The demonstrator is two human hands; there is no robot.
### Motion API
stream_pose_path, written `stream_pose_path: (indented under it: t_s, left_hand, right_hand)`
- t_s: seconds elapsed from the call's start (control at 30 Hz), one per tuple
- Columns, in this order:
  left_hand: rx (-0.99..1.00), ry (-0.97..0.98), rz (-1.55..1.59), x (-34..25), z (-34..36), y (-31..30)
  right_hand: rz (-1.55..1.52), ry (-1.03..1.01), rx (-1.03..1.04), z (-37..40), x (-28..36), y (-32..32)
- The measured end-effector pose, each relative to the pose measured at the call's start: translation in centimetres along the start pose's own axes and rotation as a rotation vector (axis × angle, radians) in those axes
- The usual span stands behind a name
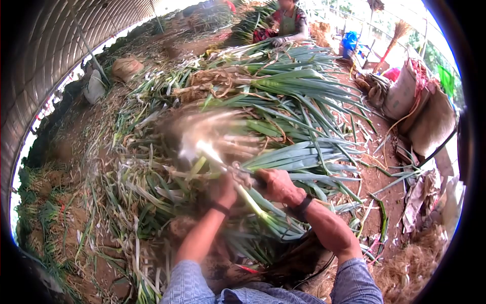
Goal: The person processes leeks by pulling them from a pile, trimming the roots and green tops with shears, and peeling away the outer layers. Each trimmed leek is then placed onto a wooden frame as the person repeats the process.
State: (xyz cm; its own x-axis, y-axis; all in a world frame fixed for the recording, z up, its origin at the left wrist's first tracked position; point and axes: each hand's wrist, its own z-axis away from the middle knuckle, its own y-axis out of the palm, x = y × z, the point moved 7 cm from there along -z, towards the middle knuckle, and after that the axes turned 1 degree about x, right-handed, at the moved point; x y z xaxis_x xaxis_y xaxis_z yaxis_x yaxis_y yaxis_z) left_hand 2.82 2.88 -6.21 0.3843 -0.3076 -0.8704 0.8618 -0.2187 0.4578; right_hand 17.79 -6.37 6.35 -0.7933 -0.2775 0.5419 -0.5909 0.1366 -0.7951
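Note:
In front of me a large green onion (pixel 260 213) lies slantwise between my hands, its white root end up and left, its green leaves down and right. My left hand (pixel 223 190), smeared by motion, is closed around its stalk. My right hand (pixel 277 186), wearing a dark wristband, is wrapped around a dark handle-like tool (pixel 259 181) close beside the stalk; I cannot tell the tool's kind. A bright whitish blur (pixel 190 144) spreads around the root end. Just beyond lies a thick row of green onions (pixel 298 124), roots to the left and leaves to the right.
Stripped leaves (pixel 147 187) litter the ground on the left. Another person (pixel 287 25) sits at the far end of the row. Stuffed sacks (pixel 428 119) and a broom (pixel 397 35) stand at right. A tan sack (pixel 126 68) lies at back left.

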Motion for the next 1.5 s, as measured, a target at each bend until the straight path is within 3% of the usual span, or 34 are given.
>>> stream_pose_path:
  t_s: [0.03, 0.1, 0.2, 0.33, 0.47, 0.5, 0.53, 0.63, 0.7, 0.8, 0.93, 1.27, 1.33, 1.5]
  left_hand:
    - [-0.031, -0.032, -0.028, -0.1, 0.0, -0.3]
    - [-0.046, -0.091, 0.002, 0.0, 0.5, -0.6]
    - [0.135, -0.058, 0.185, -0.1, 0.7, 0.3]
    - [0.220, -0.108, 0.179, -1.3, 0.9, 0.7]
    - [0.330, -0.037, 0.278, -5.3, 0.8, 1.1]
    - [0.180, 0.004, 0.235, -7.9, 2.0, 1.9]
    - [0.296, 0.021, 0.314, -9.1, 1.8, 2.1]
    - [0.269, 0.060, 0.342, -9.9, 1.1, 0.9]
    - [0.235, 0.080, 0.249, -9.7, 1.7, 1.5]
    - [0.445, 0.021, 0.205, -9.9, 3.8, 4.1]
    - [0.443, -0.027, 0.276, -10.4, 5.0, 4.6]
    - [0.522, -0.117, 0.278, -9.4, 5.7, 5.0]
    - [0.462, -0.149, 0.274, -8.5, 6.0, 4.9]
    - [0.579, -0.165, 0.330, -9.2, 5.9, 5.1]
  right_hand:
    - [-0.007, -0.051, -0.034, 0.0, 0.6, -0.1]
    - [-0.039, 0.033, -0.001, -0.1, 0.2, -0.6]
    - [-0.053, 0.090, 0.045, 0.4, -0.3, -1.3]
    - [-0.073, 0.126, 0.116, 1.3, -1.1, -1.8]
    - [-0.111, 0.134, 0.137, 2.3, -1.7, -2.3]
    - [-0.141, 0.122, 0.114, 2.6, -1.8, -2.6]
    - [-0.153, 0.110, 0.107, 2.8, -1.8, -2.7]
    - [-0.243, 0.003, 0.030, 2.9, -0.7, -3.6]
    - [-0.209, 0.002, 0.016, 2.8, -0.7, -3.8]
    - [-0.208, -0.016, -0.010, 2.4, -0.7, -3.7]
    - [-0.206, -0.150, -0.038, 1.7, -0.2, -3.3]
    - [-0.118, 0.042, 0.006, 0.4, -0.2, -3.2]
    - [-0.138, 0.005, -0.050, 0.3, 0.1, -3.4]
    - [-0.141, -0.051, -0.081, 0.9, 0.0, -3.3]
